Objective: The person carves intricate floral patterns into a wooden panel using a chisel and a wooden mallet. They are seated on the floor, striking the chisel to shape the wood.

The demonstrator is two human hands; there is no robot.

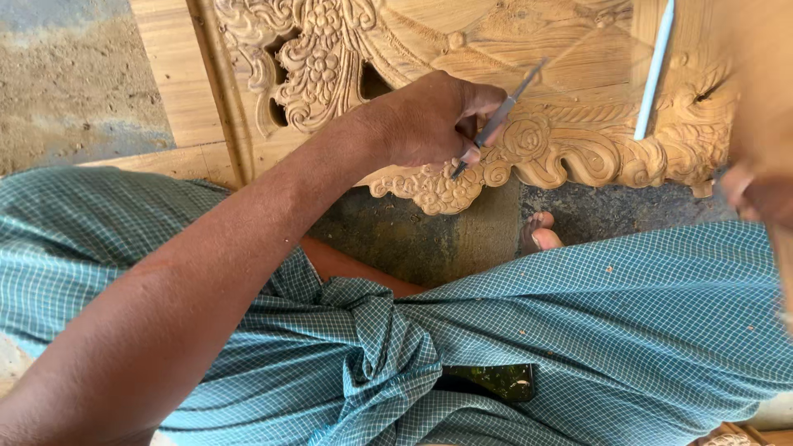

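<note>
From the head view, your left hand is curled around a slim metal carving tool, its fingers clenched on the shaft close to the working end, much as you would hold a pen; that short grip reads as a way to keep the tip steady on fine detail. The tip sits on the lower edge of the carved wooden panel, just where a scrolled leaf border meets a small rosette, and the heel of your hand rests against the carving, which looks like bracing for control. The panel lies low in front of your knees, its ornate edge overhanging bare ground, so the border faces you and is easy to reach. Your right hand is only a blur at the right edge of the picture, and you cannot tell whether its fingers are clenched or released. A pale blue stick-like tool crosses the panel near it, well apart from your left hand. For room: the tool tip has open carving to its right along the border, but below it the panel ends at once, with a bare foot on the ground just under that edge. Your checked teal cloth fills the lap, with a dark flat object tucked at the waist.
</note>
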